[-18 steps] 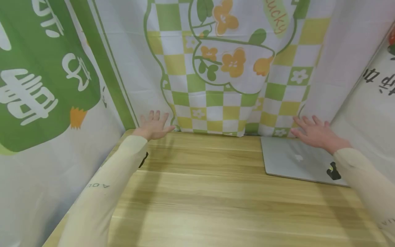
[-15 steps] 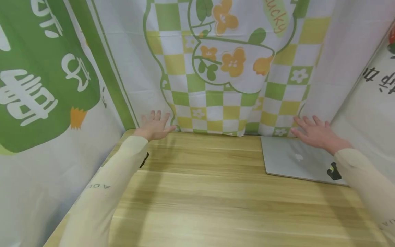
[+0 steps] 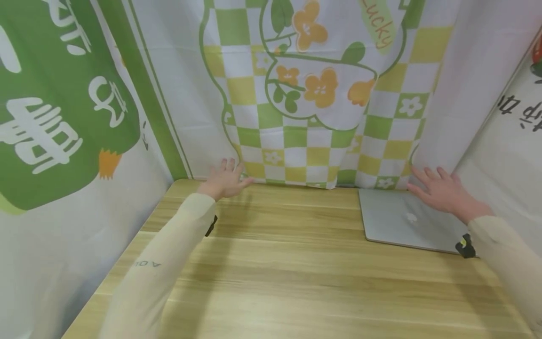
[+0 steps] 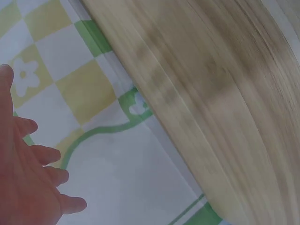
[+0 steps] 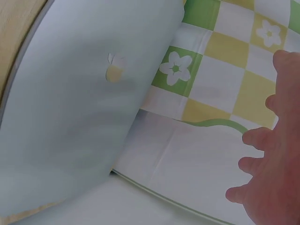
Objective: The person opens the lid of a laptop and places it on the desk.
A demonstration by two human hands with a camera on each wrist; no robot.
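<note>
A closed laptop (image 3: 406, 219) lies at the table's (image 3: 296, 263) far right corner, against the checked cloth (image 3: 305, 103). Your right hand (image 3: 444, 194) hovers over its far edge, fingers spread, gripping nothing. Your left hand (image 3: 226, 179), likewise spread and empty, reaches the far left edge at the cloth.

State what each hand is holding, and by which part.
Nothing is held. The left hand is spread open near the checked cloth; the right hand is open above the closed laptop.
</note>
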